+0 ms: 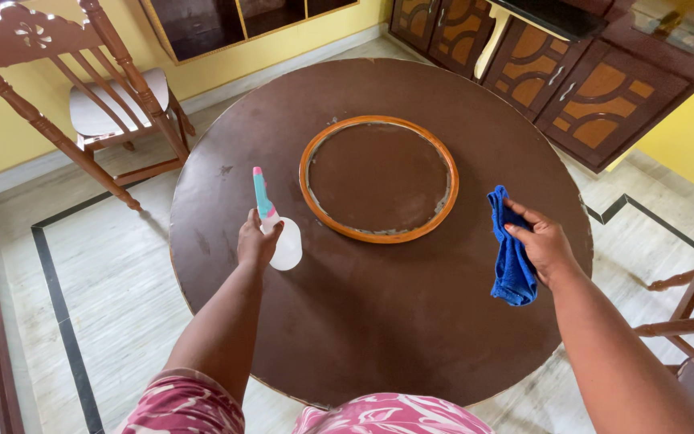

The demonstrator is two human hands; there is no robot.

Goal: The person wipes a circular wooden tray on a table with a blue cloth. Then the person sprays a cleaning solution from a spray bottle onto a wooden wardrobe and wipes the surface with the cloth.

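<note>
Chair (114,104): standing at the far left on the tiled floor (106,289), just beyond the table's edge, its white seat facing the table.
Left arm: reaching forward over the near-left part of the table, forearm bare, a pink patterned sleeve showing at the bottom.
Left hand (255,243): fingers wrapping closed around the neck of the bottle.
Bottle (276,231): being held upright over the table (379,321), its white body below the hand, its teal and pink spray head pointing up and away.
Ring (378,178): 1 orange hoop lying flat at the middle of the round brown table, between the 2 hands.
Right arm: stretching in from the lower right, wrist bending inward.
Right hand (545,243): fingers pinching shut on the cloth's top.
Cloth (511,253): blue, hanging down bunched from the fingers, over the table's right side.
Cabinet (572,72): dark wooden doors standing at the far right.
</note>
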